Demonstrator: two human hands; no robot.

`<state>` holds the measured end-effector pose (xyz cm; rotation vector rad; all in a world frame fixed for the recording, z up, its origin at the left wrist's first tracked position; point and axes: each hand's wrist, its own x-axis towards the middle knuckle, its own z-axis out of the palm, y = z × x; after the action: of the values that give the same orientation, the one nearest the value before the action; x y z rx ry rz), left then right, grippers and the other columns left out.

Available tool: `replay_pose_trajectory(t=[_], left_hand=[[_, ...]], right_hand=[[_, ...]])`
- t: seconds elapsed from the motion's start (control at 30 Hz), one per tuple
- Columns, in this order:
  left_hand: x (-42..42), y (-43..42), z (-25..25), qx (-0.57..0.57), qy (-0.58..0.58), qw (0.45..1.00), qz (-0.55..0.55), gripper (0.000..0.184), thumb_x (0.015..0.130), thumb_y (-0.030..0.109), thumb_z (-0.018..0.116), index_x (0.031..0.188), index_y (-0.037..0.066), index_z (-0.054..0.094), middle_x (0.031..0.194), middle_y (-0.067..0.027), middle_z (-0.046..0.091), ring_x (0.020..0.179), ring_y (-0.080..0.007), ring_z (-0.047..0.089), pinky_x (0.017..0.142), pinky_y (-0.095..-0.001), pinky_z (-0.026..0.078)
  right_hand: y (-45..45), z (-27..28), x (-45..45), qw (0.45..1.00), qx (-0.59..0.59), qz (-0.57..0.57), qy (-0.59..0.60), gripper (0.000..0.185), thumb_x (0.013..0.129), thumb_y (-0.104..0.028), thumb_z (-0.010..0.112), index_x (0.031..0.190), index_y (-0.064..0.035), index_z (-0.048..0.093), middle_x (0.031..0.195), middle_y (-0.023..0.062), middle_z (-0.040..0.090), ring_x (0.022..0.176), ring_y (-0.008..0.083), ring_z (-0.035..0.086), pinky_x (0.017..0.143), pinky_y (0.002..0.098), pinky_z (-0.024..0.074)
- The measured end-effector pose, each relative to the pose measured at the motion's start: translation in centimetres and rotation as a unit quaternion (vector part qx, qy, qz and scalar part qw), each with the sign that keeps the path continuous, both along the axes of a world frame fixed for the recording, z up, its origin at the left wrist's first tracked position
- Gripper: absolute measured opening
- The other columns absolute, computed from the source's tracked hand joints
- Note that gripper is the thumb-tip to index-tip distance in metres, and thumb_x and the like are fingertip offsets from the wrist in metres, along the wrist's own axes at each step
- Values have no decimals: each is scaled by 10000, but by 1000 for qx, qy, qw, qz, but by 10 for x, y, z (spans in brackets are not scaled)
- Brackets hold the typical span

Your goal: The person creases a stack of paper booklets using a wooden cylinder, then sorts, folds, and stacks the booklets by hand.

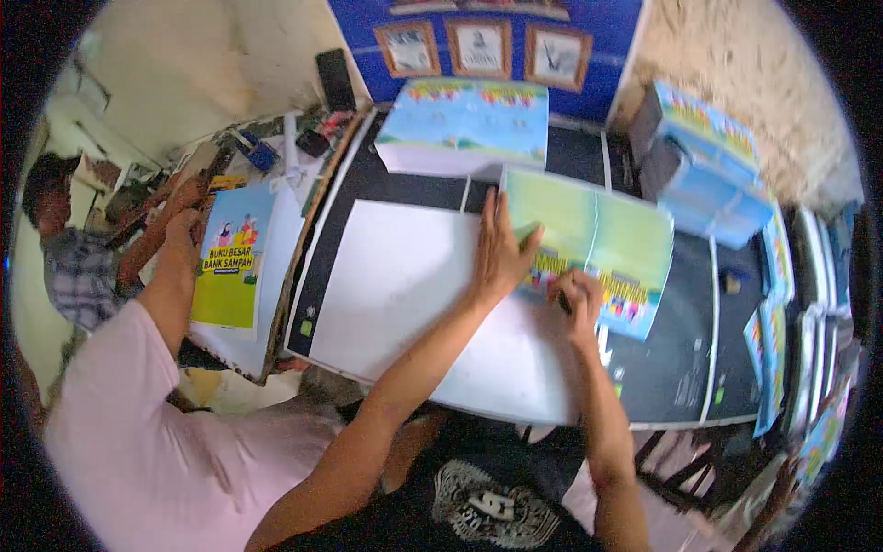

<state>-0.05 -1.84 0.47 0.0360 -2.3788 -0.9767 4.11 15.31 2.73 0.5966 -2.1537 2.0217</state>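
Here we're steadying a green-and-blue rectangular paper sheet [561,216], left hand [504,256] spread at its edge, right hand [581,299] curled atop, grip unclear, uneven pressure risking skew

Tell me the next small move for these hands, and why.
Probably press the left hand down a little before moving the right hand: the left spreads at the left edge of the green-and-blue print, and the right curls over its lower part, so the print might shift.
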Motion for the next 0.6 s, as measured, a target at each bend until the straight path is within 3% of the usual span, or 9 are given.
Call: replay_pose_trajectory(t=[0.07,0.1,0.17,0.23,0.3,0.47,0.53,0.6], left_hand=[[-25,-17,-23,22,56,997,58,914,861,480,715,1434,-112,320,1451,-339,370,1312,-459,432,1094,-521,359],[-28,-24,-14,57,14,997,42,934,836,492,739,1420,-116,340,1400,-332,425,1269,-447,474,1062,-515,389],[-28,-40,2,127,-72,989,8,973,784,516,785,1393,-125,378,1297,-319,535,1184,-424,559,999,-503,449],[-29,-37,-5,80,-32,996,7,957,747,616,766,1309,-90,447,1062,-312,627,1002,-461,611,872,-549,479],[-25,-35,-5,32,-42,999,6,868,745,632,758,1197,-67,510,1024,-303,632,956,-452,622,837,-533,487],[-20,-38,5,35,-76,997,2,726,746,627,761,1002,-17,545,938,-272,645,868,-440,637,784,-528,482],[-24,-32,-9,57,-19,998,3,746,728,634,773,1029,-18,572,926,-263,656,856,-431,650,764,-524,499],[-25,-29,-15,69,1,998,-1,758,725,638,774,1044,-22,580,901,-259,664,837,-430,659,747,-521,512]], right_hand=[[2,-1,-2,998,54,5,-4,384,879,-325,495,713,9,587,631,97,580,600,184,531,575,315,405],[-4,-11,-2,988,60,-55,134,402,875,-350,502,714,8,588,620,91,581,579,185,529,562,305,402],[-5,-11,0,995,45,-57,75,419,878,-372,510,716,6,589,617,91,585,564,183,527,553,298,400],[-7,-12,-4,998,4,-45,34,440,879,-393,520,706,5,591,619,94,592,551,178,524,543,292,396],[-11,-15,1,997,-67,-24,1,465,877,-414,531,685,5,593,628,99,601,543,171,519,533,287,392],[-17,-5,11,999,-26,-38,11,493,871,-434,545,698,25,601,634,112,607,548,168,524,536,285,396],[-18,-4,13,999,-26,-36,31,506,872,-441,543,696,30,602,633,115,607,546,170,523,543,282,400],[-17,-1,13,998,-61,-26,25,403,852,-344,566,693,27,571,646,121,603,539,172,528,535,287,417]])
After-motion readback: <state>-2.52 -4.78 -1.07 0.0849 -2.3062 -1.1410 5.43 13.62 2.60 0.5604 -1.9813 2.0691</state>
